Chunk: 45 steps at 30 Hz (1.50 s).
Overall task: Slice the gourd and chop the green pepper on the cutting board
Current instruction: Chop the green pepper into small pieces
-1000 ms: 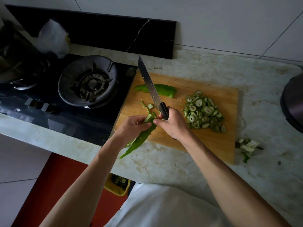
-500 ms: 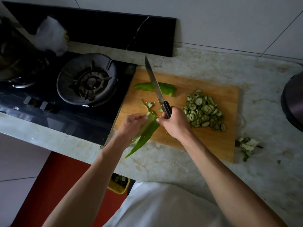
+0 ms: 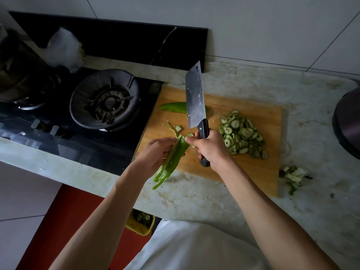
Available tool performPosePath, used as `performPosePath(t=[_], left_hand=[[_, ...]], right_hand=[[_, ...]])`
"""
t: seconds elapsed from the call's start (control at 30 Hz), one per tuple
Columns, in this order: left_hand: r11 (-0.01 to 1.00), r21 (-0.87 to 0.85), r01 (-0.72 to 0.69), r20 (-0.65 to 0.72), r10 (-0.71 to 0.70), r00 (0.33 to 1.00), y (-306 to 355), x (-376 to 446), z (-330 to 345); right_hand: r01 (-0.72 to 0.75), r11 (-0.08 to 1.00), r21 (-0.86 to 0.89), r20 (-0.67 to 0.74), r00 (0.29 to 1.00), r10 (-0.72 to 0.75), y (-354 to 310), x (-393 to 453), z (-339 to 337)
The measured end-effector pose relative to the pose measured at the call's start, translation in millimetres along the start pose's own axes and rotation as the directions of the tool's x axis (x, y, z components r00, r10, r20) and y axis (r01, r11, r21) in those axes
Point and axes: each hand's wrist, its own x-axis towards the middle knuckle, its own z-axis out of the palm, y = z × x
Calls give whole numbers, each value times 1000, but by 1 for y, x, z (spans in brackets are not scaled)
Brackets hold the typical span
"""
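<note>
Stove burner [image 3: 106, 100] sits left of the cutting board [image 3: 251, 166], with a white crumpled bag [image 3: 65, 48] further left and behind it. Both rest on a pale marble tabletop [image 3: 194, 197]. Over the board's near left corner, the left hand [image 3: 155, 152] curls its fingers around a long split green pepper [image 3: 171, 160], whose thin end hangs out past the board's front edge. Another pepper piece [image 3: 172, 107] lies on the board's far left part, partly behind the knife. Small green scraps [image 3: 176, 128] lie between the two. The right hand [image 3: 211, 148] grips the black handle of a cleaver [image 3: 194, 98], blade raised and pointing away over the board; its thumb tip touches the top of the held pepper. Gourd slices [image 3: 242, 134] are heaped on the board's right half. Trimmings [image 3: 293, 175] lie on the tabletop just off the board's right edge. A dark pot [image 3: 346, 121] stands further right.
</note>
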Motion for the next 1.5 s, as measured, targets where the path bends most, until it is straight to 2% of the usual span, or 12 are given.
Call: performPosePath(t=[0.13,0.33,0.5,0.67,0.93,1.17,1.3,1.4,1.5], left_hand=[[999,44,-18,34,17,999,-6,-3,0],[999,-10,33,37,-32,999,-7,-2,2],[996,57,-66,60,62,996,-2,-5,2],[995,66,-69,51,66,997,-4,-5,0],[988,117,-101,7,101,995,-4,-4,5],[973,211,-97,-33,106,994,-3,-6,5],[921,381,-81,-73,117,990,3,-10,-3],[885,464,-32,-137,107,985,7,-11,-15],[901,432,38,-228,69,971,5,-3,-29]], right_hand=[[-57,981,188,-15,998,61,-4,-1,1],[-52,993,110,25,998,49,2,-3,-5],[11,993,117,-63,998,-3,5,-5,4],[57,993,100,-126,991,-45,1,-3,6],[48,998,47,-192,981,-38,11,-1,7],[28,999,-46,-153,988,-35,16,0,5],[54,993,-105,-68,996,-62,22,1,9],[120,971,-207,-38,991,-130,22,1,16],[188,907,-377,12,980,-198,20,0,15]])
